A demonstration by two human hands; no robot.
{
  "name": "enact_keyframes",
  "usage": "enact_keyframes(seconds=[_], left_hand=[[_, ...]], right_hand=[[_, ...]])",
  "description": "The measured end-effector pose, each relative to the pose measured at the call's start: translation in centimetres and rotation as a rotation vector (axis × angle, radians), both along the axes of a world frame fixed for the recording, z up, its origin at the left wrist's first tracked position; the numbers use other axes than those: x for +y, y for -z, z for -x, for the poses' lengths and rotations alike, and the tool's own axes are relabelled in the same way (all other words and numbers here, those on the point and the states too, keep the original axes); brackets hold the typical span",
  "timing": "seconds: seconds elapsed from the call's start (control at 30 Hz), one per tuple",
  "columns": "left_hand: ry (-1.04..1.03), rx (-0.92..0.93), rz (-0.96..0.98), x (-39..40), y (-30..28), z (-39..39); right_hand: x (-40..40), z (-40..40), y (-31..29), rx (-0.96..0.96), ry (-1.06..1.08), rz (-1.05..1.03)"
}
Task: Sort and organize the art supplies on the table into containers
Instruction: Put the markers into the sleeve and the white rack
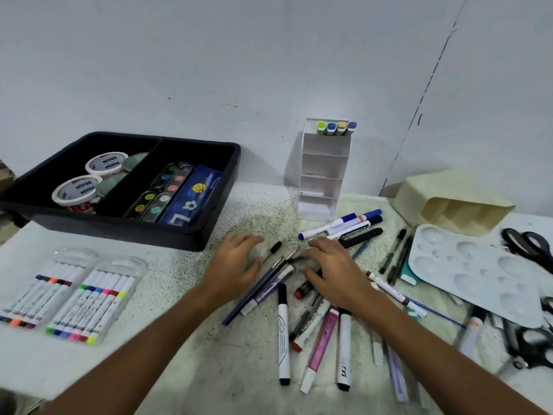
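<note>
Two bare hands reach into a scatter of pens at the centre of a speckled table [185,348]. The left hand [236,265] lies palm down with fingers spread and only loosely bent, holding nothing; its fingertips rest just beside three thin brushes [276,265] that fan out toward the upper right. The right hand [335,271] is also palm down, its fingers curved over the loose markers [314,333]; whether it has hold of one cannot be told, since the hand hides what is beneath it.

Below the hands, at lower centre, three capped markers stand out: a white one with black caps, a pink one, and another white one with black caps. Just above the right hand, four markers [347,224] lie side by side, blue and black capped.

At upper left, a black tray [209,232] with two compartments holds two tape rolls [89,178] in its left section and paint strips with a blue case [191,196] in its right. At lower left lie two clear marker packs [68,292], side by side.

At upper centre a clear tiered holder [323,175] stands against the wall with four markers in its top tier. At right are a cream organizer [452,202], a white palette [475,271] and black scissors [529,244].
</note>
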State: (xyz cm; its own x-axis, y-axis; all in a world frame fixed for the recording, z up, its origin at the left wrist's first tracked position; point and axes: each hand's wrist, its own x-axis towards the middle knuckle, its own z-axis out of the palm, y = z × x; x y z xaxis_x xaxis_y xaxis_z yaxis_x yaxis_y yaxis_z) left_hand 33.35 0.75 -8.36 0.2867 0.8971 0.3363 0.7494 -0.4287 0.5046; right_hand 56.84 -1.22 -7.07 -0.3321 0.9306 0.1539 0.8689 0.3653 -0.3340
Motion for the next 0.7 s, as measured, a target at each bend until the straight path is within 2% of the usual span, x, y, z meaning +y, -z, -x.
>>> enact_keyframes(seconds=[0.07,0.23,0.33,0.53,0.63,0.7], left_hand=[[-0.067,0.028,0.040,1.0,-0.8,0.4],[-0.219,0.283,0.215,2.9,-1.5,0.5],[-0.225,0.289,0.247,3.3,-0.9,0.7],[-0.179,0.158,0.250,3.6,-0.5,0.7],[-0.161,0.055,0.274,3.2,-1.3,0.3],[-0.147,0.003,0.286,3.1,-2.1,-0.1]], right_hand=[[-0.3,1.3,-0.2,-0.017,0.030,0.001],[-0.7,4.2,-0.2,-0.235,0.149,0.005],[-0.7,4.7,-0.8,-0.278,0.188,0.079],[-0.4,4.7,-0.8,-0.155,0.241,0.209],[-0.1,4.5,-0.8,-0.032,0.247,0.239],[0.1,4.1,-1.5,0.124,0.245,0.243]])
